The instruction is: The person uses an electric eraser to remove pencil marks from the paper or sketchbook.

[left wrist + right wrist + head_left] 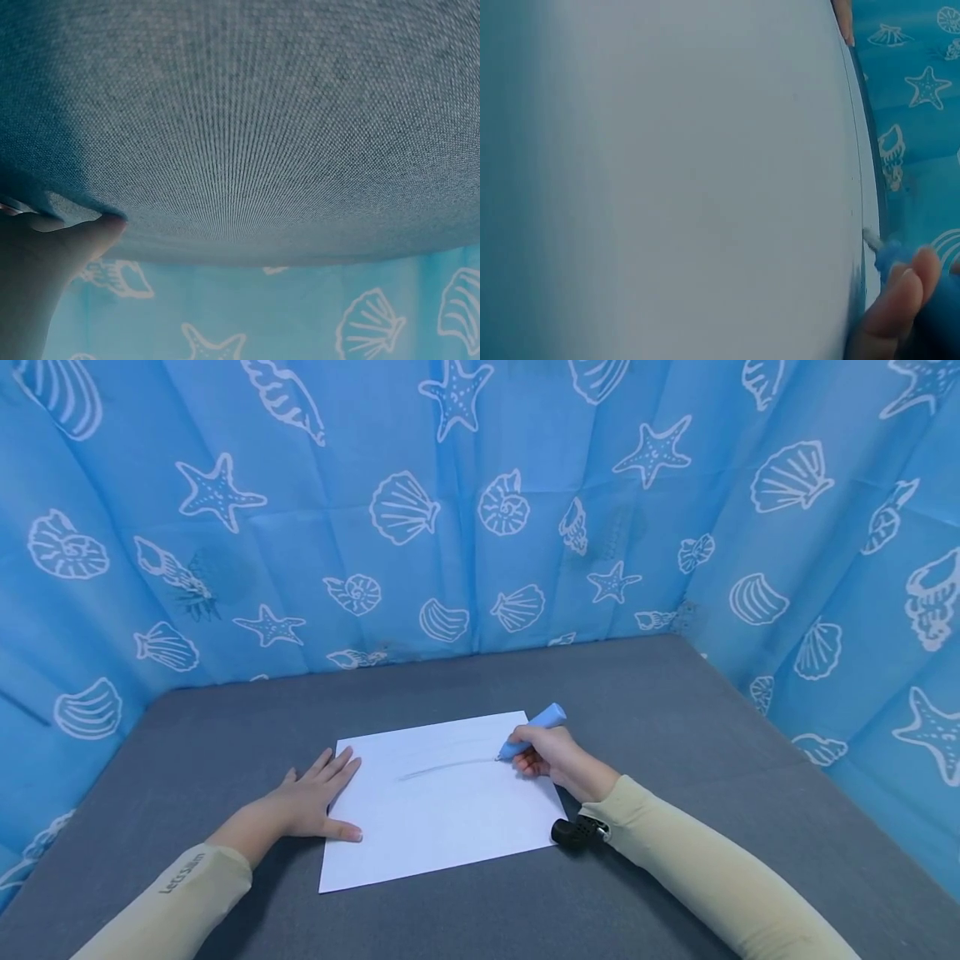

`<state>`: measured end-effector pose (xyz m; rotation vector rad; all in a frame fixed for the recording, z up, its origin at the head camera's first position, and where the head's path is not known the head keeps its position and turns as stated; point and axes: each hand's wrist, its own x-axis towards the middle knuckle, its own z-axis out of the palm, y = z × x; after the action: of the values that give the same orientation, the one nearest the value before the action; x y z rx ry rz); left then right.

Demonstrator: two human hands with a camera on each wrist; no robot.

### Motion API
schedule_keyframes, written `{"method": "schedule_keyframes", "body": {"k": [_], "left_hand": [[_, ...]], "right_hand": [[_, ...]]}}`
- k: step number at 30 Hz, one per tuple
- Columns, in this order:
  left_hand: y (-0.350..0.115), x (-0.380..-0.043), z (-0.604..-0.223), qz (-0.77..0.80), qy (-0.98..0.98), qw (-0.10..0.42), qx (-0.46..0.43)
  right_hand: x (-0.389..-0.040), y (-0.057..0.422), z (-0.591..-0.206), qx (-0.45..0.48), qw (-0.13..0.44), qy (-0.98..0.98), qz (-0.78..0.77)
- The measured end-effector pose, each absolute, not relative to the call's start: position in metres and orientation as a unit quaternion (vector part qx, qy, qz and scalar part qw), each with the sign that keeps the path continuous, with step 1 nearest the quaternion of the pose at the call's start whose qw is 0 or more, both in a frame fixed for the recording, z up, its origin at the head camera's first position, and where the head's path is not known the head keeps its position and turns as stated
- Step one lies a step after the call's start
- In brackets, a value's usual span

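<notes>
A white sheet of paper (442, 827) lies on the grey tabletop, a thin grey line (442, 767) running across its upper half. My right hand (555, 762) pinches a thick blue pen (549, 717), its tip down at the right end of that line. In the right wrist view, the pen's narrow tip (871, 239) is at the paper's surface and the fingers (900, 301) curl round the blue barrel. Fingers spread, my left hand (309, 802) rests on the left edge of the paper. In the left wrist view, part of this hand (52, 259) shows at the lower left.
Grey cloth-like tabletop (735, 843) extends around the paper. A blue curtain (450, 560) with white shells and starfish hangs behind it and along the sides. A small black device (573, 833) sits at the right wrist, over the paper's lower right corner.
</notes>
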<state>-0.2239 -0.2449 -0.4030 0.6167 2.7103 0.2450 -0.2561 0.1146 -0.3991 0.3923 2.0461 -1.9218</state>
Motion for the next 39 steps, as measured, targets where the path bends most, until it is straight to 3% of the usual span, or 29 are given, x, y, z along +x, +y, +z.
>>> {"method": "schedule_keyframes", "body": {"k": [18, 39], "left_hand": [[-0.2433, -0.2225, -0.3989, 0.090, 0.955, 0.180, 0.218], [-0.2451, -0.2228, -0.4023, 0.089, 0.956, 0.177, 0.217]], "right_hand": [[-0.2548, 0.1123, -0.3991, 0.149, 0.133, 0.718, -0.666], [-0.2566, 0.1125, -0.4006, 0.131, 0.152, 0.699, -0.686]]}}
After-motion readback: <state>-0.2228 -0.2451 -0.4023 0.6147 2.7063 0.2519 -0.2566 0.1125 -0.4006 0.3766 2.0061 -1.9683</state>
